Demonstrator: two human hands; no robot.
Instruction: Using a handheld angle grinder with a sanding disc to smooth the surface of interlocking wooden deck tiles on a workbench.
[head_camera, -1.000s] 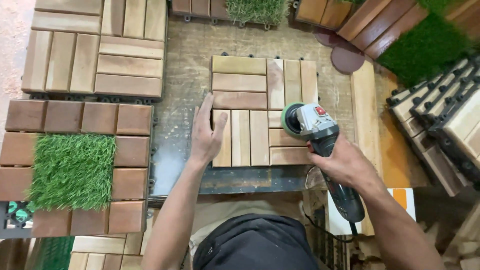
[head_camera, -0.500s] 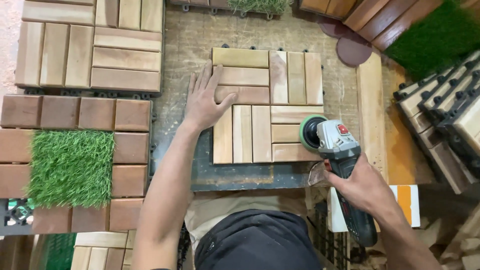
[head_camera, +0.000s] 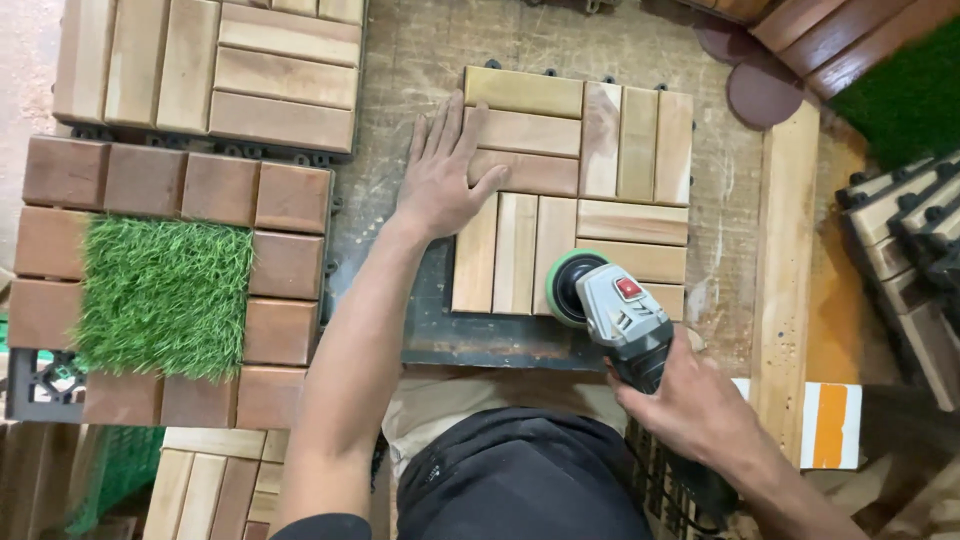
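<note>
Two hands: left (head_camera: 440, 180) flat on tile (head_camera: 610, 150), right (head_camera: 695, 410) grip clenched round sander (head_camera: 615, 315).

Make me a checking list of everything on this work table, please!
Surface: worn, dusty bench.
Job's things: light wooden slat tile; grey sander, green disc on the tile's near edge.
Clutter: brown tile with grass patch; pale tile; round discs.
Hands: left hand flat on tile; right hand grips sander.
Cables: nothing seen.
Surroundings: stacked tiles at right.
</note>
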